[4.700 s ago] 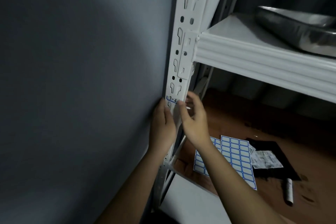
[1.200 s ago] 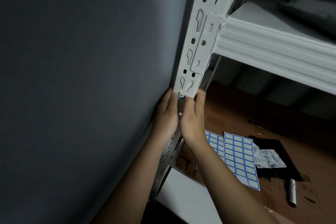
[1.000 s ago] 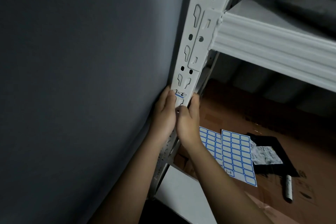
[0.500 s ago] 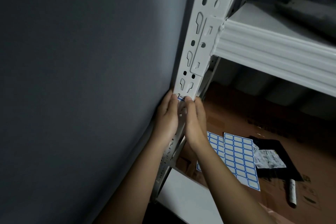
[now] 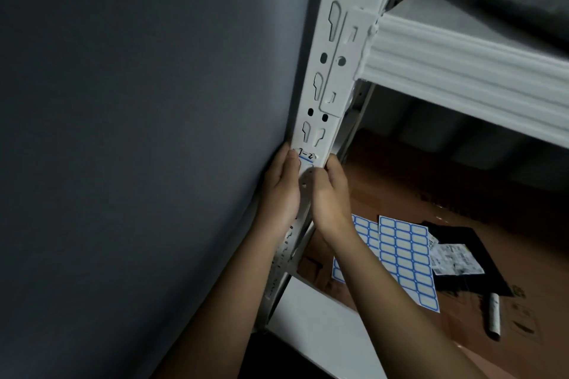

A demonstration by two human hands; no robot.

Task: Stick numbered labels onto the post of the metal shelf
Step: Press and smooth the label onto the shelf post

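A white perforated shelf post runs up the middle of the view beside a grey wall. A small blue-edged label marked "1-2" is stuck on its front face. My left hand clasps the post's left edge just below the label. My right hand clasps the right edge, thumb pressed on the post face under the label. Two sheets of blank blue-bordered labels lie on the brown floor to the right.
The grey wall fills the left half. A white shelf beam juts right from the post, with a lower white shelf below. On the floor lie a black pouch, a printed paper and a marker.
My fingers, which covered the label half a second ago, have slid down so the "1-2" label shows again. Both hands stay on the post.
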